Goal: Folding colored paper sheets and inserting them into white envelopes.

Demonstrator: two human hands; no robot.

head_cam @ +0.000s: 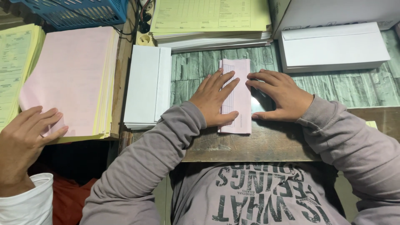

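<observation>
Folded pink form [238, 98] is pinned flat on the table [266, 143] under L hand [215, 99], fingers spread, no pinch, prob. to keep the fold from springing open. R hand [280, 95] is laid just beside the form's right edge, fingers spread, tips touching the edge, steadying it. White envelope stack [146, 85] is kept near, left of the L grip. A co-worker's hand [23, 139] is rested on the pink sheet pile [71, 75], well apart.

Worn wooden desk [266, 146] with grey-green plank-patterned top — folded pink form [239, 89] at centre, white envelope stacks at nine [146, 85] and two [333, 48], yellow forms [208, 16] at twelve.
</observation>
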